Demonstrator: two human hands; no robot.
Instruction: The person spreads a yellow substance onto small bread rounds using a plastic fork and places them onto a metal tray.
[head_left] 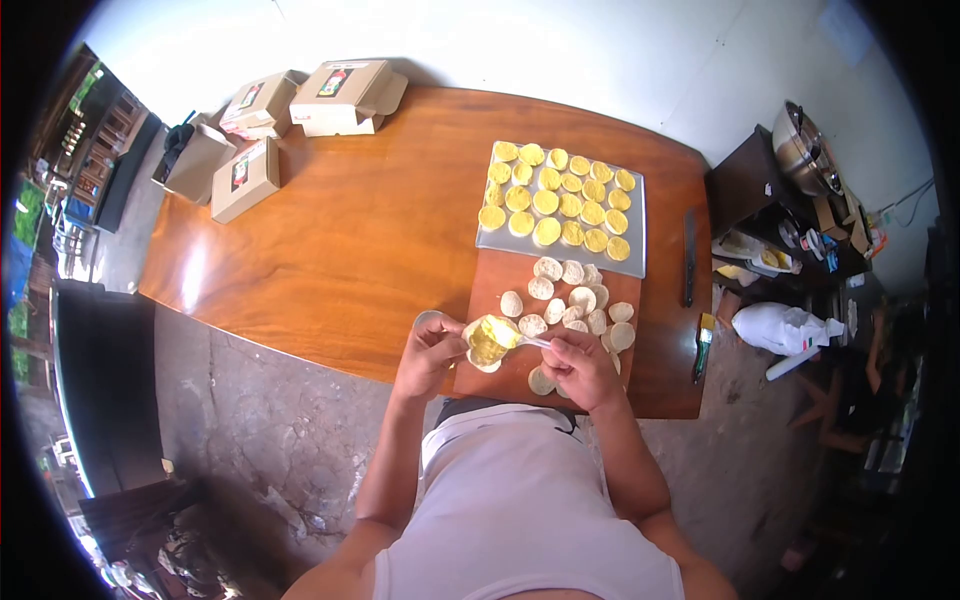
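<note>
My left hand (431, 355) is closed on a round bread slice (484, 362) with yellow spread over its top. My right hand (581, 369) grips the handle of a pale spoon (533, 341), whose head lies in the yellow spread. Below and beside both hands, plain bread slices (555, 311) lie loosely on a reddish-brown board (487, 287). Beyond them a metal tray (622, 264) carries rows of rounds topped with yellow spread (546, 202). Behind my left hand the grey rim of a round thing shows; its kind is mostly hidden.
Several cardboard boxes (338, 97) stand at the table's back left. A long dark knife (689, 258) and a yellow-bristled brush (704, 348) lie near the right edge of the wooden table (350, 230). To the right, a dark cabinet (742, 180) carries a metal bowl (806, 150).
</note>
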